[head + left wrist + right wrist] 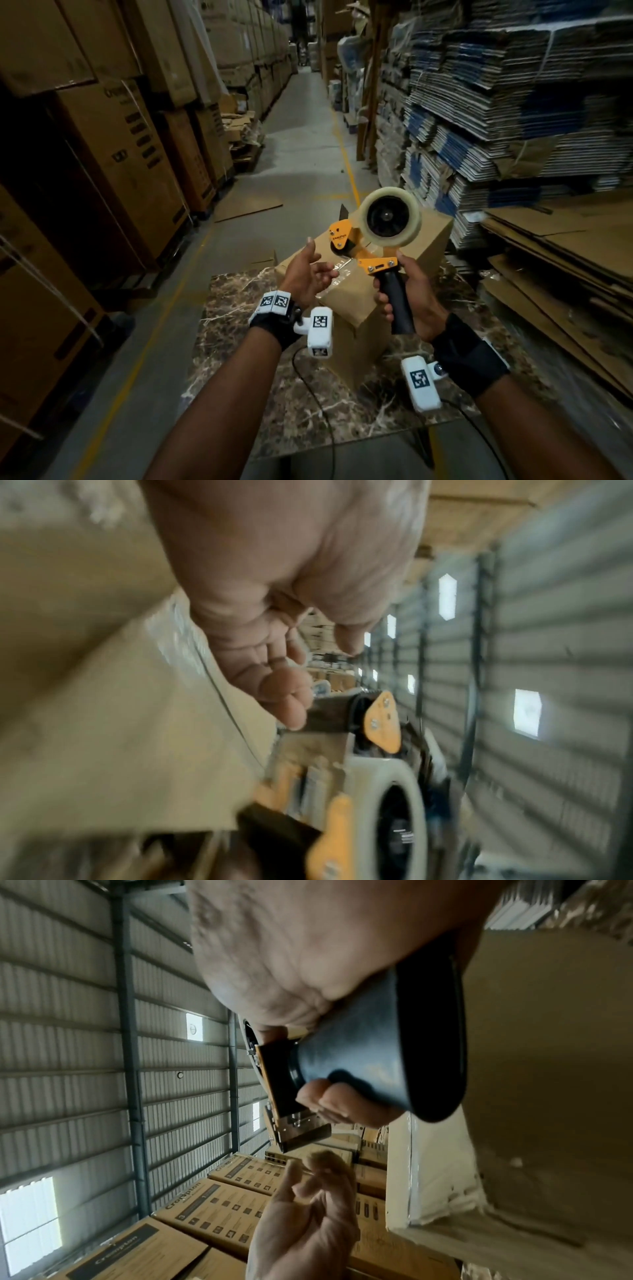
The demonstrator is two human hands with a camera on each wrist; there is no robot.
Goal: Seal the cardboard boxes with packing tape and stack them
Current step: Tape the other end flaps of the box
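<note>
Orange tape gun point(373, 240) is being held above the cardboard box point(346, 301) by the right hand point(407, 301), its grip clenched around the handle, while the left hand point(305, 274), its grip released, should be pulling tape out straight.

Both forearms are bare. Each wrist carries a black wrist strap point(469, 359) with a white camera module point(420, 383) bearing black-and-white square markers. A thin black cable point(318, 404) trails from each module.
</note>
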